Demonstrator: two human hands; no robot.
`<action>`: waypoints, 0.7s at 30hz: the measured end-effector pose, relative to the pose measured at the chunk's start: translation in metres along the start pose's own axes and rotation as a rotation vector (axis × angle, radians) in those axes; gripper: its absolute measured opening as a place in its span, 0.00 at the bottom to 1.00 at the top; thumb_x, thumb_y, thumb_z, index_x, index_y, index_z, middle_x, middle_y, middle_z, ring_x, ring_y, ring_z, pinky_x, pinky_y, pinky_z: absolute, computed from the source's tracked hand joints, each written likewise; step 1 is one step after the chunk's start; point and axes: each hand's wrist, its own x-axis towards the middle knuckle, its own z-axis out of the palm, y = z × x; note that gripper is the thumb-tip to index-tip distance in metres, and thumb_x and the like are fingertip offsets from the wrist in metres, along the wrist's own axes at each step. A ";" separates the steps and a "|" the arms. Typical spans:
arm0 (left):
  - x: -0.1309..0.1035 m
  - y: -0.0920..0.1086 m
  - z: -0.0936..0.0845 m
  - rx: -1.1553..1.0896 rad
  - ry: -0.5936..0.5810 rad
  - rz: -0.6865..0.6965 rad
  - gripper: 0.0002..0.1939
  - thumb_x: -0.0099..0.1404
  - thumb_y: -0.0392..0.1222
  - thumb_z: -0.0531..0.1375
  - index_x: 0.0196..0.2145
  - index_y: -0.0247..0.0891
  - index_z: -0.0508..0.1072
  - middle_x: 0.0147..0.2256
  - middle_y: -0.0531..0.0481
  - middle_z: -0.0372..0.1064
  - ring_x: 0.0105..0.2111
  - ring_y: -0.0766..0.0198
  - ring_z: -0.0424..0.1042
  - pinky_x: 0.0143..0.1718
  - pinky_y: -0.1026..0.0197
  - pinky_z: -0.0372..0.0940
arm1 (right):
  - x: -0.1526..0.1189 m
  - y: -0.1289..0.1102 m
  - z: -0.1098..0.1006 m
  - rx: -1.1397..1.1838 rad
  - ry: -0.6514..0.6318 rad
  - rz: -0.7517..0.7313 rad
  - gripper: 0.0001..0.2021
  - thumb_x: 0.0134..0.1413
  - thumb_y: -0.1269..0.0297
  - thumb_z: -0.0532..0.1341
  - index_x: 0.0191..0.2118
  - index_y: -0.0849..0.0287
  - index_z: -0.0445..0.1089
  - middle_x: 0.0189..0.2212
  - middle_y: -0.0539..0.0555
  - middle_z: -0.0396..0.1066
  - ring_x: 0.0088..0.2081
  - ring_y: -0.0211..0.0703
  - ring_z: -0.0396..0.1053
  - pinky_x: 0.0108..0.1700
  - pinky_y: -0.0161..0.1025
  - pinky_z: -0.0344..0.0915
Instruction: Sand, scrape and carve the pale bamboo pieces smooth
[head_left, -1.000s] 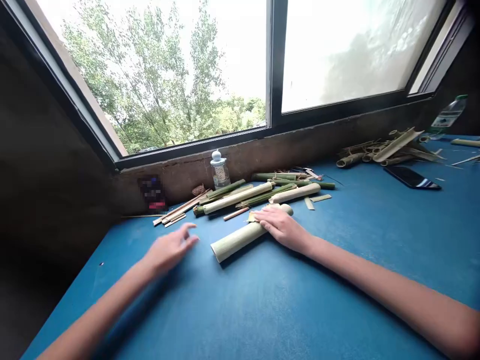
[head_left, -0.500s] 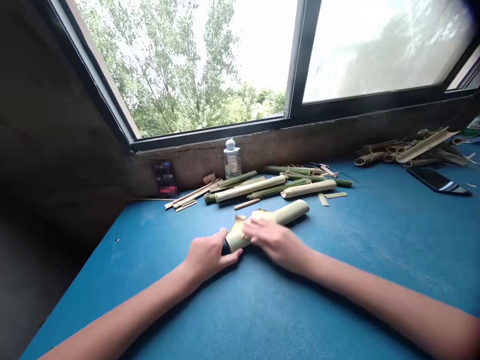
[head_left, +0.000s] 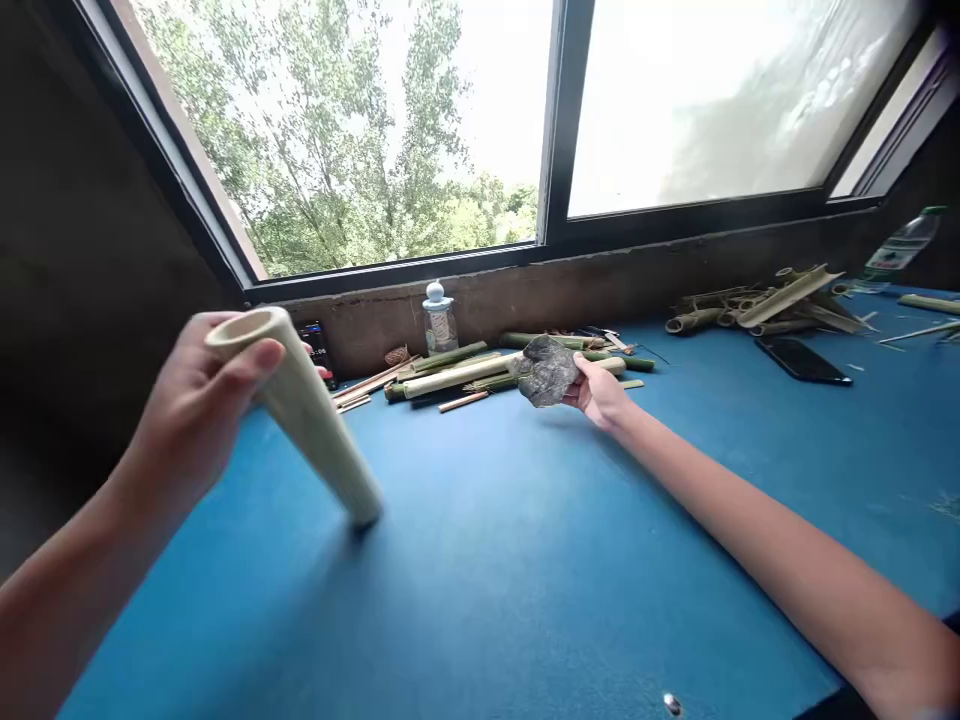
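My left hand [head_left: 206, 385] is wrapped round the upper end of a pale, peeled bamboo tube [head_left: 319, 430]. The tube leans, its open end facing up toward me and its lower end at or just above the blue tabletop. Farther right, my right hand [head_left: 596, 390] pinches a creased grey piece of sandpaper [head_left: 547, 372] with ragged edges. The sandpaper hangs in front of the bamboo pieces at the back, apart from the tube. Some fingers of my right hand are hidden behind it.
Split bamboo pieces [head_left: 457, 377] lie along the wall below the window, near a glass jar [head_left: 440, 325]. A lit phone [head_left: 319, 350] leans on the wall behind my left hand. At right are a bamboo heap [head_left: 787, 300], a dark phone [head_left: 802, 360] and a plastic bottle [head_left: 904, 245].
My left hand has raised and tilted the bamboo tube toward the left. My right hand has come off the tube with the sandpaper, whose grey side now shows. The view has shifted right.
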 end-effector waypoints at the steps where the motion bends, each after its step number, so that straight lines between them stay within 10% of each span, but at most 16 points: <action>1: -0.007 0.003 0.003 -0.074 -0.064 -0.013 0.25 0.65 0.63 0.53 0.52 0.46 0.60 0.43 0.49 0.75 0.39 0.55 0.76 0.36 0.56 0.71 | -0.002 -0.003 0.003 0.032 -0.013 0.024 0.27 0.69 0.45 0.40 0.45 0.59 0.69 0.35 0.62 0.80 0.36 0.53 0.80 0.42 0.54 0.76; 7: -0.077 -0.035 0.043 0.425 -0.568 -0.056 0.19 0.57 0.56 0.62 0.44 0.47 0.69 0.36 0.51 0.76 0.32 0.53 0.75 0.29 0.59 0.62 | -0.030 -0.024 0.030 0.112 -0.110 0.059 0.19 0.66 0.48 0.51 0.41 0.58 0.69 0.34 0.59 0.79 0.32 0.51 0.78 0.36 0.50 0.77; 11: -0.083 -0.036 0.032 0.456 -0.392 0.029 0.25 0.63 0.63 0.57 0.52 0.48 0.69 0.40 0.50 0.76 0.33 0.54 0.76 0.30 0.60 0.62 | -0.053 -0.056 0.076 0.106 -0.174 -0.049 0.20 0.60 0.46 0.59 0.41 0.59 0.75 0.32 0.55 0.79 0.36 0.49 0.76 0.39 0.45 0.75; 16: -0.047 0.025 0.017 0.440 -0.104 0.331 0.31 0.64 0.67 0.55 0.56 0.43 0.66 0.48 0.43 0.74 0.41 0.50 0.77 0.38 0.57 0.69 | -0.103 -0.142 0.140 0.218 -0.346 -0.413 0.27 0.66 0.41 0.50 0.52 0.55 0.75 0.55 0.53 0.74 0.59 0.52 0.68 0.60 0.49 0.67; 21: -0.021 0.079 0.031 0.495 0.049 0.459 0.26 0.66 0.59 0.59 0.54 0.40 0.66 0.46 0.43 0.73 0.43 0.48 0.77 0.38 0.57 0.70 | -0.117 -0.199 0.135 0.313 -0.379 -0.693 0.28 0.70 0.43 0.44 0.61 0.48 0.70 0.64 0.45 0.65 0.67 0.50 0.59 0.66 0.49 0.61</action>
